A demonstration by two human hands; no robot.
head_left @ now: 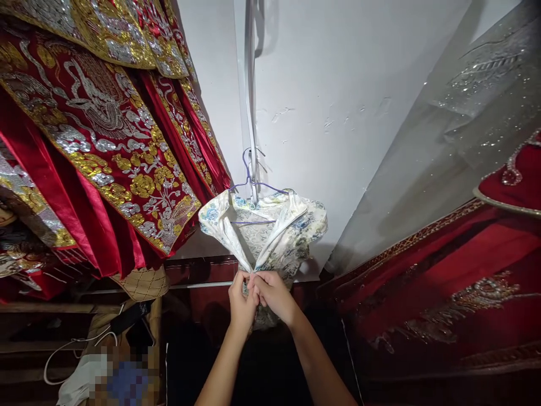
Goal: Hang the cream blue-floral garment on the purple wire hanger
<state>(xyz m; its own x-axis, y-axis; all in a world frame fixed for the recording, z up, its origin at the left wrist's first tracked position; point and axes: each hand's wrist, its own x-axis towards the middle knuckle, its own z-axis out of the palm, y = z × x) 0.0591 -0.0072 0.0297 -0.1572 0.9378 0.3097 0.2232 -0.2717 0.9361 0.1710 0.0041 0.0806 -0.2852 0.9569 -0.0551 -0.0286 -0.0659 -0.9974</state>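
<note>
Floral garment (pixel 291 242): pinched front hidden behind left hand (pixel 242 299) and right hand (pixel 273 293). Left of garment: red costume (pixel 139 141), cropped. Below-left of garment: pixelated item (pixel 127 380), possibly cloth.

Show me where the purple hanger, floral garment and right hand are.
Purple hanger (pixel 253 222): head view, on its lower bar.
Floral garment (pixel 285 242): head view, on its patterned front.
Right hand (pixel 273 293): head view, on the back of the hand.

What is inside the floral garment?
Inside the floral garment, a purple hanger shows, its bar crossing the open neck. The hanger's outer ends are covered by the shoulders.
</note>
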